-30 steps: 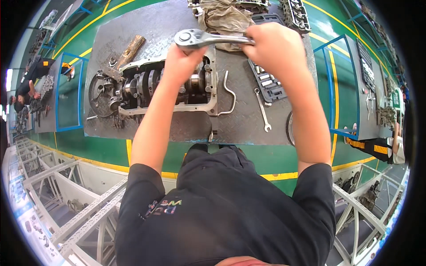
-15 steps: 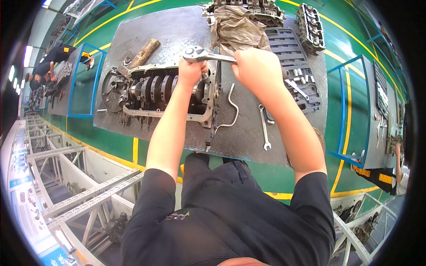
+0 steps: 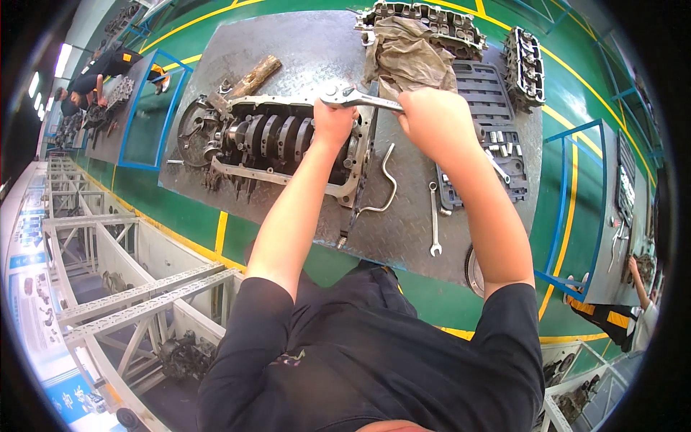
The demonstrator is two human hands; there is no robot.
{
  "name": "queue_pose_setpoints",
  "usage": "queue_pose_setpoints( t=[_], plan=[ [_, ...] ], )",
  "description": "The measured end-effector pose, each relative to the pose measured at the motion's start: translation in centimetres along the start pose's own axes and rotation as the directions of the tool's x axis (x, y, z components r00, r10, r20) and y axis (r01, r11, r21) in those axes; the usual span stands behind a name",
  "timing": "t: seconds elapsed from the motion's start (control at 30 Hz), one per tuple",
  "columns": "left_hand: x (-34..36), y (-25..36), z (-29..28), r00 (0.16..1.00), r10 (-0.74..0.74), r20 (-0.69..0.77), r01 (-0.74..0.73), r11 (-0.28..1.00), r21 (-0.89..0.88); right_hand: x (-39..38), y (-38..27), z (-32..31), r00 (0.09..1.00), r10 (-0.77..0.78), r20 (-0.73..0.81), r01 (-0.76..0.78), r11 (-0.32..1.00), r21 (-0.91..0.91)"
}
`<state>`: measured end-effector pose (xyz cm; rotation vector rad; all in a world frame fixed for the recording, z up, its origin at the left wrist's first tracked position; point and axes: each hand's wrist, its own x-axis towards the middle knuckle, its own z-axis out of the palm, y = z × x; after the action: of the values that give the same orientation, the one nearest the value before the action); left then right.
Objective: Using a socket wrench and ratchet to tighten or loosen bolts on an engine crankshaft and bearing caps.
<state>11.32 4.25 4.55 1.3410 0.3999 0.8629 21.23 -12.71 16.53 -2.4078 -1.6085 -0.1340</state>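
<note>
A ratchet wrench (image 3: 368,99) lies almost level over the right end of an engine block (image 3: 270,176), whose crankshaft (image 3: 277,137) is exposed. My left hand (image 3: 334,126) is closed just under the ratchet's head; whatever sits below the head is hidden by the fingers. Round the end of the handle my right hand (image 3: 434,121) is wrapped. Right of the block, a bent metal tube (image 3: 391,180) and a combination wrench (image 3: 435,219) lie on the metal-topped table (image 3: 403,234).
Behind my right forearm is an open socket case (image 3: 486,93) with loose sockets. A brown cloth (image 3: 410,54) drapes against a cylinder head (image 3: 461,32); another cylinder head (image 3: 524,68) stands to its right. A wooden piece (image 3: 257,75) lies behind the block. People work at tables on both sides.
The whole view has shifted and turned slightly, so the table appears farther right and lower. Both hands keep their hold on the ratchet wrench, with little visible movement relative to the block.
</note>
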Motion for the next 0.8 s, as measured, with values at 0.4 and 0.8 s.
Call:
queue_pose_setpoints(
  t=[0.4,0.8],
  plan=[
    [0.6,0.5,0.4,0.989,0.112,0.093,-0.146,0.721,0.677,0.4,-1.4,-2.0,0.937,-0.032,0.347,-0.004,0.995,0.104],
    [0.7,-0.3,-0.1,0.964,0.054,0.260,-0.154,0.913,0.379,5.8,-0.8,1.2,0.490,-0.202,0.848,-0.231,0.908,0.350]
  ],
)
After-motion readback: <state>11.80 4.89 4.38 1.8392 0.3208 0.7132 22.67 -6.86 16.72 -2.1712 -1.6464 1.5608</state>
